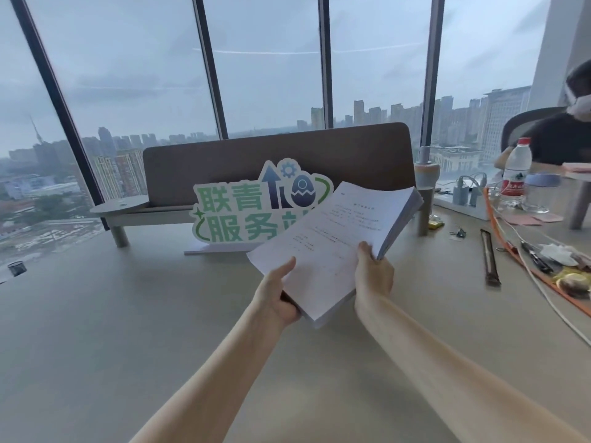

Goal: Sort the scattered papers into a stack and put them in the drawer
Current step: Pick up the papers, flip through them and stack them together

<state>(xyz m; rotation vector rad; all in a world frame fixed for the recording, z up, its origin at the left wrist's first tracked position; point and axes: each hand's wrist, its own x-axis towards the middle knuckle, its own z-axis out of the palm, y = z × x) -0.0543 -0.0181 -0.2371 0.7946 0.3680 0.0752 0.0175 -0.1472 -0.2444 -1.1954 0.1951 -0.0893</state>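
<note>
A thick stack of white printed papers (335,244) hangs tilted above the pale desk (134,314), held by both hands. My left hand (277,297) grips the stack's near left corner, thumb on the top sheet and fingers underneath. My right hand (373,271) grips the near right edge, thumb on top. No drawer is in view.
A green and white cut-out sign (243,212) stands behind the papers, in front of a brown desk divider (278,161). At the right lie a water bottle (515,174), a power strip (463,203), cables, pens and wrappers. A person sits at the far right (563,139).
</note>
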